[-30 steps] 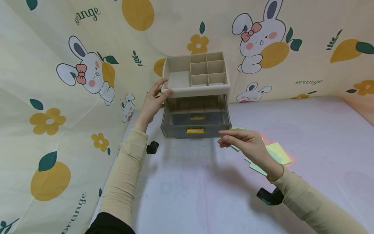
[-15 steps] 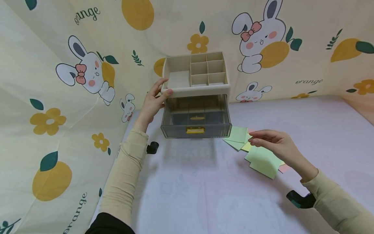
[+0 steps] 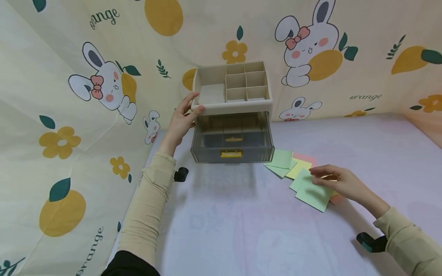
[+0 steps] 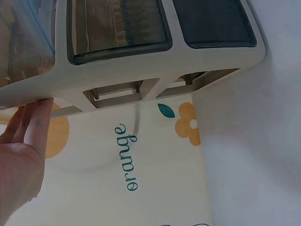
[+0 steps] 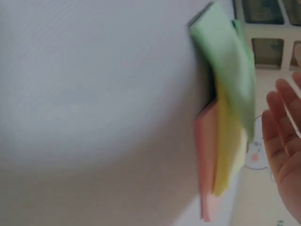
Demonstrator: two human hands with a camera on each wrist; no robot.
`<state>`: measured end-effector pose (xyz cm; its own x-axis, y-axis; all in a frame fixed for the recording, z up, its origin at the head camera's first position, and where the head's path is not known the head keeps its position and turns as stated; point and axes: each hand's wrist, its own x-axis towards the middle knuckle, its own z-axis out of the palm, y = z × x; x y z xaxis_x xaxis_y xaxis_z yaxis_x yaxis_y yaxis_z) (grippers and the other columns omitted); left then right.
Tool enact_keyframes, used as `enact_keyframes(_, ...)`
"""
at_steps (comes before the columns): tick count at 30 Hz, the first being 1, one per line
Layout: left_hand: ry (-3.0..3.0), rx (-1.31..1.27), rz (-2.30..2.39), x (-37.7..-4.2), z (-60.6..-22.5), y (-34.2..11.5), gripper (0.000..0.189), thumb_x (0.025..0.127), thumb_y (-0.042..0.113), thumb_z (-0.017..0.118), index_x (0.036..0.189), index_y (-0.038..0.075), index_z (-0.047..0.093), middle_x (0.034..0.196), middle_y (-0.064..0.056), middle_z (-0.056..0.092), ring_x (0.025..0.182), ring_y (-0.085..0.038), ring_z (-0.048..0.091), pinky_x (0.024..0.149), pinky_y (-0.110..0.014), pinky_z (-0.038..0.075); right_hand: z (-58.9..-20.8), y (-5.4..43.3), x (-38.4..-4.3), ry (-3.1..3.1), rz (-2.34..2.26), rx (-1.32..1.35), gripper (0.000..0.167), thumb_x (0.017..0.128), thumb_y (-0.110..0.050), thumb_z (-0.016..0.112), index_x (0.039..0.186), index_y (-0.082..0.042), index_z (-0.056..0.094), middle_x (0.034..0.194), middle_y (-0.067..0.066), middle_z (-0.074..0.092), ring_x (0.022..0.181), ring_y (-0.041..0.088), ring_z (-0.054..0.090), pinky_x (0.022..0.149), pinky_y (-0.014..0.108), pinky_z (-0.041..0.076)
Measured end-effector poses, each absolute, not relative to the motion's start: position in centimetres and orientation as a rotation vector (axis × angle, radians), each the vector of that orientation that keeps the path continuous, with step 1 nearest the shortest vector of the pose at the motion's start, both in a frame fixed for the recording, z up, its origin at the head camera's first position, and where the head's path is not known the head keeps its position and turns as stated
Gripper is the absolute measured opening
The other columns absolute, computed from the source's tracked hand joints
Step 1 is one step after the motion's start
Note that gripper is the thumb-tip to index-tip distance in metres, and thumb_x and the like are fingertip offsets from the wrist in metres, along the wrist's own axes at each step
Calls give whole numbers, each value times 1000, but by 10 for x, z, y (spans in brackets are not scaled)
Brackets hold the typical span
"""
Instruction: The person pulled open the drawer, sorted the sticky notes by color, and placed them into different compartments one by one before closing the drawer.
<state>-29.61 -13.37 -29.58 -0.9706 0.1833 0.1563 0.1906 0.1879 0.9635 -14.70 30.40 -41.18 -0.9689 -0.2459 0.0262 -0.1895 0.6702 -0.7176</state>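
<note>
A white desk organizer (image 3: 232, 107) stands near the back of the table, with small compartments on top. Its smoky clear drawer (image 3: 203, 155) is pulled out and has a gold handle (image 3: 231, 154); a second gold handle shows through it. My left hand (image 3: 181, 122) holds the organizer's left front corner, thumb on the front rim, and in the left wrist view the fingers (image 4: 35, 125) lie along its side. Over the sticky notes (image 3: 314, 193), in green, yellow and pink, hovers my right hand (image 3: 342, 182). Its fingers are loosely bent with nothing between them.
The pads lie overlapping on the pale tablecloth (image 3: 221, 226), to the right of the pulled-out drawer. Behind the organizer rises a backdrop (image 3: 207, 42) printed with rabbits and oranges, which also runs along the left side.
My right hand has moved from the drawer's right front corner rightward and down to over the sticky notes. My left hand stays on the organizer, and the drawer stays out.
</note>
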Motion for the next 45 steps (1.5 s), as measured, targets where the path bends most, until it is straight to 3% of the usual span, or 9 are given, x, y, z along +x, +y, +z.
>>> enact_keyframes(7, -2408, -388, -1966, -295, -296, -133, 51, 87, 38, 61, 134, 40, 43, 139, -3, 46, 100, -18, 52, 75, -30, 43, -424, 312, -148, 2810, -1095, -440, 50, 82, -26, 71, 124, -3, 56, 117, 15, 59, 93, -13, 46, 76, 17, 46)
enact_keyframes(15, -2420, -392, -1946, -295, -297, -133, 56, 82, 46, 63, 133, 43, 42, 141, -3, 45, 105, -19, 51, 80, -34, 44, -430, 314, -149, 2877, -945, -468, 56, 75, -26, 78, 120, -2, 57, 102, 10, 56, 82, 1, 44, 67, 21, 40)
enact_keyframes(23, -2432, -402, -1929, -293, -297, -134, 55, 87, 41, 60, 138, 37, 39, 142, -2, 44, 105, -20, 51, 81, -35, 43, -425, 311, -150, 2798, -911, -390, 57, 73, -23, 79, 118, 1, 53, 86, 7, 53, 72, 7, 43, 61, 22, 35)
enact_keyframes(28, -2427, -403, -1932, -293, -297, -134, 54, 88, 38, 60, 138, 38, 39, 142, -1, 44, 103, -18, 51, 80, -34, 43, -424, 311, -148, 2841, -865, -401, 49, 75, -22, 77, 112, -2, 53, 80, 3, 48, 70, 6, 39, 60, 23, 31)
enact_keyframes(36, -2419, -413, -1941, -293, -297, -135, 54, 85, 44, 61, 135, 42, 41, 139, -2, 47, 103, -17, 52, 83, -36, 44, -416, 316, -145, 2930, -842, -341, 30, 86, -29, 66, 111, -13, 60, 97, 9, 64, 79, 7, 58, 63, 25, 44)
enact_keyframes(40, -2418, -412, -1936, -294, -298, -135, 57, 84, 44, 61, 137, 39, 40, 138, -2, 47, 103, -17, 52, 81, -34, 44, -410, 319, -143, 2920, -896, -283, 33, 88, -33, 64, 114, -13, 62, 98, 6, 66, 78, -7, 52, 64, 21, 43)
enact_keyframes(45, -2419, -411, -1936, -294, -297, -133, 55, 88, 39, 59, 139, 34, 39, 140, -3, 46, 104, -17, 51, 80, -33, 43, -399, 320, -140, 2829, -1109, -249, 41, 90, -31, 61, 126, -12, 55, 93, -4, 64, 78, -5, 53, 64, 19, 43)
